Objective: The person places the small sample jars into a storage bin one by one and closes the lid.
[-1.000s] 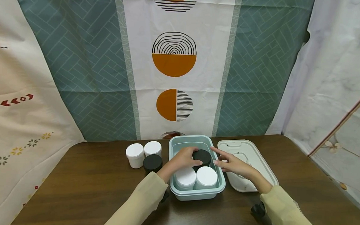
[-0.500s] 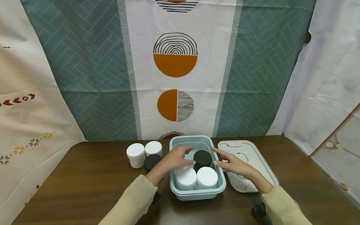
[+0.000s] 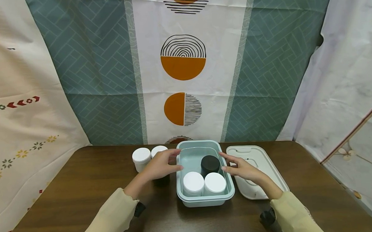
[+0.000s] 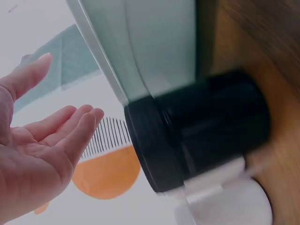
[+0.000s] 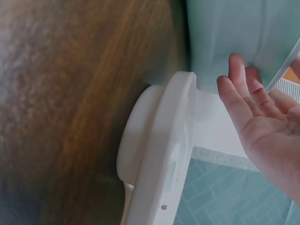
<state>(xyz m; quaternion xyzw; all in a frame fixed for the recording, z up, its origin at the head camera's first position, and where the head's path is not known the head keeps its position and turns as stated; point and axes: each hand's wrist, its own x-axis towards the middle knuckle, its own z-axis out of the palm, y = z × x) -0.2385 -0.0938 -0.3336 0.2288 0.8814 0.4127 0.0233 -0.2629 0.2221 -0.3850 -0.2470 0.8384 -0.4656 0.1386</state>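
Observation:
My left hand [image 3: 160, 165] hovers with spread fingers and thumb just left of the pale blue bin [image 3: 206, 201], holding nothing. Under it stands a black jar [image 4: 197, 136], mostly hidden from the head view but plain in the left wrist view. Beside that jar are two white jars [image 3: 141, 158], one partly covered by the hand. Inside the bin sit another black jar [image 3: 210, 163] and two white-lidded jars [image 3: 193, 182] at the near end. My right hand [image 3: 242, 168] is at the bin's right rim, its fingers loosely extended along the outer wall [image 5: 225, 37].
To the right of the bin a white plastic lid [image 3: 272, 171] lies on the brown wooden table [image 3: 84, 201]; in the right wrist view its edge is raised off the wood. Patterned cloth [image 3: 185, 109] hangs behind the table, with more cloth at both sides.
My left hand has let go of the black jar in the bin and moved left, out over the other black jar. The right hand stays by the rim.

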